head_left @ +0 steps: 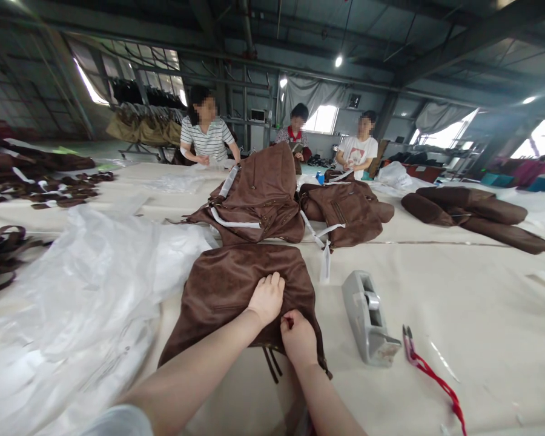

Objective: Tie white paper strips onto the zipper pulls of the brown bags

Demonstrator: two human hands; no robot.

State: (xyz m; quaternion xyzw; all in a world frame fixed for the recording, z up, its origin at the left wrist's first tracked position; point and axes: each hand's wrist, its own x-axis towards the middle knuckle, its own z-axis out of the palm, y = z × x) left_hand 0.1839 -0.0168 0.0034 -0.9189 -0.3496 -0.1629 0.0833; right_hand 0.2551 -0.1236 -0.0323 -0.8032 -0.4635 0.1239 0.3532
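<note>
A brown leather-like bag [227, 284] lies flat on the pale table [436, 284] in front of me, two thin dark straps hanging from its near edge. My left hand [267, 298] rests on the bag's right half, fingers curled together against the surface; whatever they may hold is hidden. Just below and to the right, my right hand [297, 336] is closed, thumb and forefinger pinched at the bag's near right part. What that pinch holds is too small to make out.
Clear plastic bags [91, 284] spread on the left. Right of the bag stand a grey tape dispenser [366, 315] and small snips [409, 345] on a red cord. More brown bags [267, 194] lie beyond. Three people stand across the table.
</note>
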